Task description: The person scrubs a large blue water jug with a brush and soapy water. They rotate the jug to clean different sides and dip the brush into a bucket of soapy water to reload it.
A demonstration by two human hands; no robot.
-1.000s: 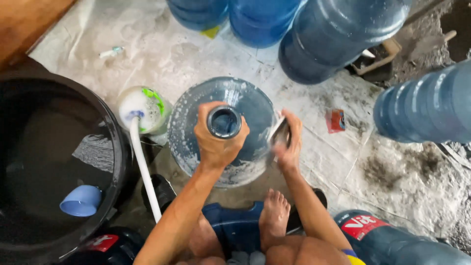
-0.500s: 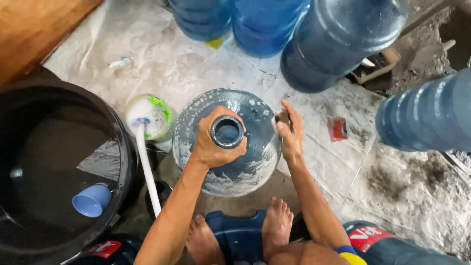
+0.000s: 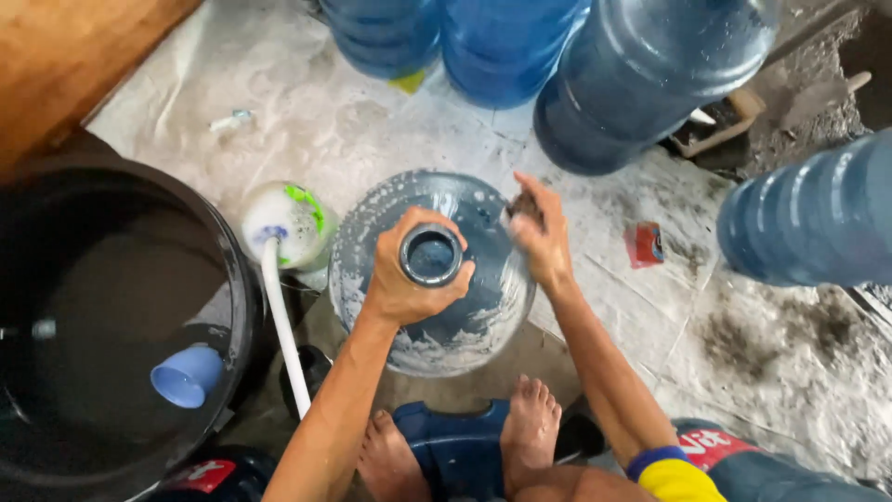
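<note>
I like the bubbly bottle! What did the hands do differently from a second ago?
The right hand slid from the side of the soapy bottle up to its far shoulder, still rubbing with something dark that I cannot make out. The left hand kept its grip round the bottle's neck. The black tub and white hose stayed put.
</note>
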